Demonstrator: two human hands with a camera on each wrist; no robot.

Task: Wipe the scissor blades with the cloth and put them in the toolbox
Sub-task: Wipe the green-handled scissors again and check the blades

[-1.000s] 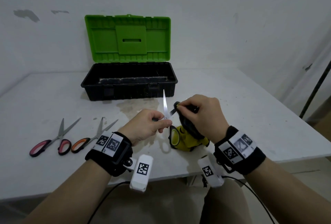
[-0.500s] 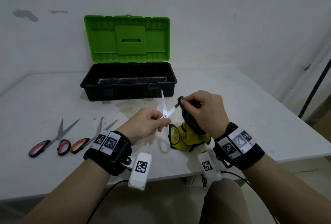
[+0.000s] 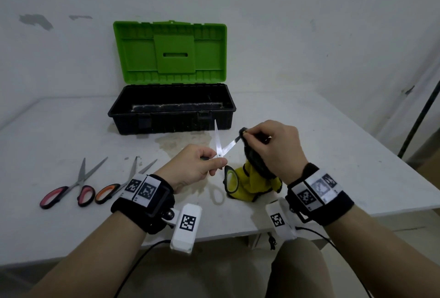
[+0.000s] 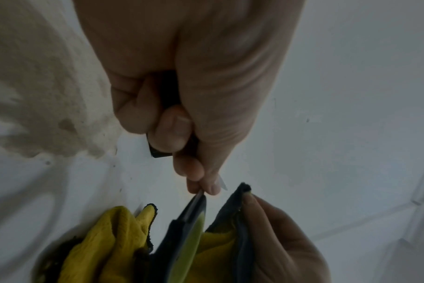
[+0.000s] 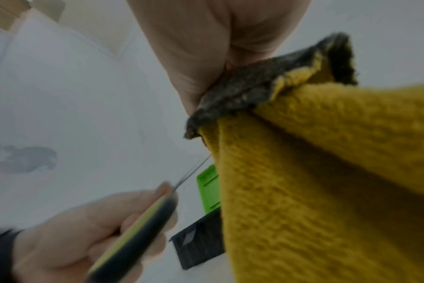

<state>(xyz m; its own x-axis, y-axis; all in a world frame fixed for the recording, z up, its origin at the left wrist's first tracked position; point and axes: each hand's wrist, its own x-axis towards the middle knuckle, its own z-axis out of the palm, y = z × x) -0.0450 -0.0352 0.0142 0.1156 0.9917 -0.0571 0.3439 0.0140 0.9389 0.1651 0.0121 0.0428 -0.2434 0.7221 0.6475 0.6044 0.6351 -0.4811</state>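
My left hand (image 3: 198,166) grips a pair of scissors (image 3: 220,148) with black and yellow-green handles near the pivot, blades spread in a V above the table. One handle loop (image 3: 230,181) hangs below. My right hand (image 3: 273,147) pinches a yellow and dark grey cloth (image 3: 258,178) around the tip of the right blade. In the left wrist view the fingers curl round the scissors (image 4: 189,226), with the cloth (image 4: 104,239) below. The right wrist view shows the cloth (image 5: 327,172) filling the right side and the thin blade (image 5: 191,172) running into it. The open toolbox (image 3: 171,109) stands behind.
Two more scissors lie at the left of the white table (image 3: 333,142): a pink-handled pair (image 3: 71,188) and an orange-handled pair (image 3: 119,183). The toolbox's green lid (image 3: 170,52) stands upright against the wall. A dark pole (image 3: 419,119) leans at the far right.
The scissor blades have spread wider. My right hand with the cloth has slid outward along the right blade toward its tip.
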